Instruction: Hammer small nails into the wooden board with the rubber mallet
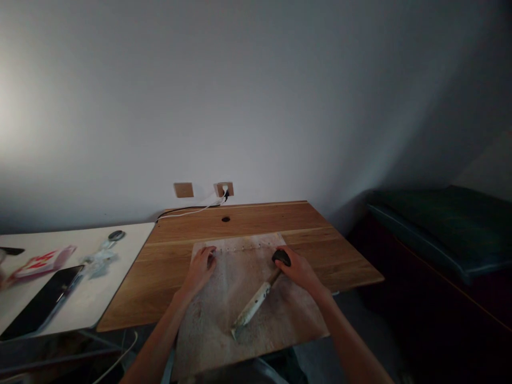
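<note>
**Item: board with nail row, on wooden desk.**

- Board (240, 341): worn and pale. It is laid across the near edge of the desk (168, 266) and overhangs it toward the person.
- Row of small nails (244, 248): set upright along the board's far edge, from the far left corner toward the far right.
- Hammer (256, 304): laid diagonally on the board. The dark head is at the far right end of the row, and the pale handle points to the near edge.
- Right hand (299, 271): fingers are closed over the hammer's head, not the handle.
- Left hand (201, 266): placed at the board's far left corner, fingers curled together by the first nail. Whether a nail is pinched cannot be told.
- Step judged in hand: hammer and nail row are being positioned; no stroke is set up. A striking grip would call for the handle to be taken, with the left fingertips kept clear of the nail tops.
- Adjacent: a white table (104, 304) to the left bears a phone (44, 304). A wall socket (224, 189) is seen behind the far edge.
</note>
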Tool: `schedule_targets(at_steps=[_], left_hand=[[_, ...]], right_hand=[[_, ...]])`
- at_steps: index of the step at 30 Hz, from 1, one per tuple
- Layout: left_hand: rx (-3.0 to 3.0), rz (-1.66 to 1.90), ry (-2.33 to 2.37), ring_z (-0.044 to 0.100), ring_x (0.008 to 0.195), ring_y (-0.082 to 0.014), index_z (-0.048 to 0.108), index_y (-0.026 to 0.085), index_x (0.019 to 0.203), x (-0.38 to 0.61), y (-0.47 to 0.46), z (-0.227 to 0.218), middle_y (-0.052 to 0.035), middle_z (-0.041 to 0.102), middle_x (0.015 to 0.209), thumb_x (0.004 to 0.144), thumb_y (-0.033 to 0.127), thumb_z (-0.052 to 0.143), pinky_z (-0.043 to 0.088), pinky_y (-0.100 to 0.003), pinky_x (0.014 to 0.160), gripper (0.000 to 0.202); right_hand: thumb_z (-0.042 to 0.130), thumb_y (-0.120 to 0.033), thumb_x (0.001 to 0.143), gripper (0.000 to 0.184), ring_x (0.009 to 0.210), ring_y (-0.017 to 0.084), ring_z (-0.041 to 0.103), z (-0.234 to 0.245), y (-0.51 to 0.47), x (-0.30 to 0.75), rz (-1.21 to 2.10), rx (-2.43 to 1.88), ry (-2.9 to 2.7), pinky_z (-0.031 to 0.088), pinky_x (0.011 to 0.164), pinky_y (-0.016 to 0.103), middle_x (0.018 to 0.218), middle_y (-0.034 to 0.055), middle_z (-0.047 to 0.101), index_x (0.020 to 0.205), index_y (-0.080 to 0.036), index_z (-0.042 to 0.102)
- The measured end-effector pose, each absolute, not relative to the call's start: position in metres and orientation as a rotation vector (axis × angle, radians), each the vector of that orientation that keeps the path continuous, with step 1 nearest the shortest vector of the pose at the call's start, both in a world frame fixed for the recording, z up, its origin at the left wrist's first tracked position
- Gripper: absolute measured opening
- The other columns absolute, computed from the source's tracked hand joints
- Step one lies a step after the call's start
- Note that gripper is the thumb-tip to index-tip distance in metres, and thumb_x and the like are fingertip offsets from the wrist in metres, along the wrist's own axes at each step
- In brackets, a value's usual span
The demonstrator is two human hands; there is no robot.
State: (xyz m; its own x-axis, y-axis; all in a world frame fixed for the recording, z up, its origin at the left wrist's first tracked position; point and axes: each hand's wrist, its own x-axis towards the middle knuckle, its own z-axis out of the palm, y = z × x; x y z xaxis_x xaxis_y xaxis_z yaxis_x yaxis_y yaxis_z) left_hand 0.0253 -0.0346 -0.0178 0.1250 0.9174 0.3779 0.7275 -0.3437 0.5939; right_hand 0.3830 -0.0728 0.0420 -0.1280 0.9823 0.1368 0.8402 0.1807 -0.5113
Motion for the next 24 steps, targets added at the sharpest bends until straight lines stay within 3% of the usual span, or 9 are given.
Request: schedule_targets(at_steps=[9, 16, 24], left_hand=[[2.190, 1.066, 1.620, 0.071, 0.092, -0.0224, 0.067, 0.019, 0.107, 0.032, -0.017, -0.007, -0.0096, 0.071, 0.104, 0.090, 0.013, 0.049, 0.056, -0.039, 0.089, 0.026], [2.167, 1.081, 1.646, 0.070, 0.093, -0.0202, 0.066, 0.020, 0.108, 0.035, -0.020, -0.008, -0.0072, 0.071, 0.102, 0.084, 0.008, 0.052, 0.056, -0.036, 0.090, 0.030], [2.127, 1.129, 1.672, 0.070, 0.092, -0.0203, 0.066, 0.020, 0.108, 0.032, -0.022, -0.009, -0.0062, 0.071, 0.100, 0.080, 0.004, 0.053, 0.056, -0.037, 0.090, 0.035]], right_hand=[[0.057, -0.032, 0.097, 0.038, 0.127, 0.029, 0.056, 0.069, -0.040, 0.357, 0.217, -1.829, -2.162, 0.040, 0.107, 0.039, 0.134, 0.0157, 0.064, 0.133, -0.019, 0.060], [0.054, -0.022, 0.096, 0.028, 0.121, 0.029, 0.060, 0.061, -0.010, 0.330, 0.162, -1.956, -2.187, 0.045, 0.098, 0.036, 0.126, 0.0193, 0.066, 0.120, -0.013, 0.065], [0.055, -0.030, 0.098, 0.030, 0.110, 0.029, 0.068, 0.056, -0.006, 0.335, 0.181, -2.113, -2.064, 0.049, 0.089, 0.032, 0.118, 0.0219, 0.071, 0.119, -0.011, 0.068]])
